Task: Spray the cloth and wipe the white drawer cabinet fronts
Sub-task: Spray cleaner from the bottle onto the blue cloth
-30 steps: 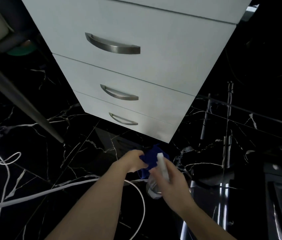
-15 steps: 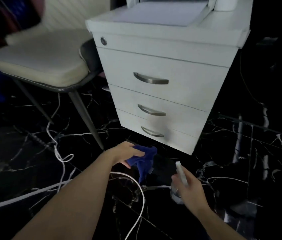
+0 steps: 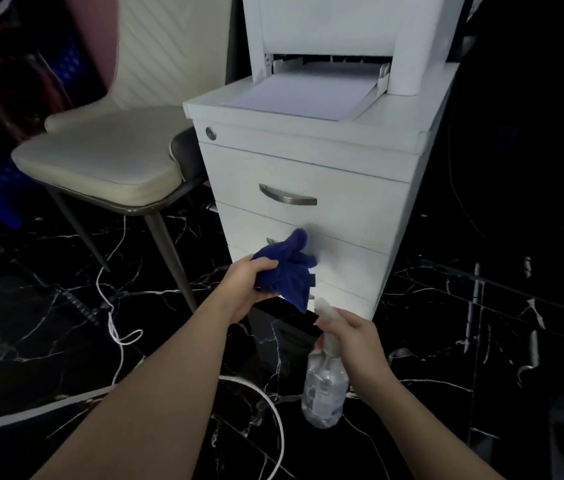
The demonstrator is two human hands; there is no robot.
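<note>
A white drawer cabinet (image 3: 349, 202) with three drawer fronts and curved metal handles stands ahead of me. My left hand (image 3: 247, 284) grips a bunched dark blue cloth (image 3: 289, 268), held up in front of the middle and lower drawers; the cloth hides the middle handle. My right hand (image 3: 353, 337) holds a clear spray bottle (image 3: 323, 382) by its neck, just below and right of the cloth, with the white nozzle pointing up toward it. The top drawer handle (image 3: 287, 195) is in plain sight.
A white printer (image 3: 325, 39) with paper sits on top of the cabinet. A cushioned chair (image 3: 100, 157) with dark metal legs stands to the left. White cables (image 3: 117, 334) loop across the black marble floor.
The view has tilted up, showing the cabinet top and printer. My left hand raised the cloth in front of the drawers, and my right hand brought the bottle up beneath it.
</note>
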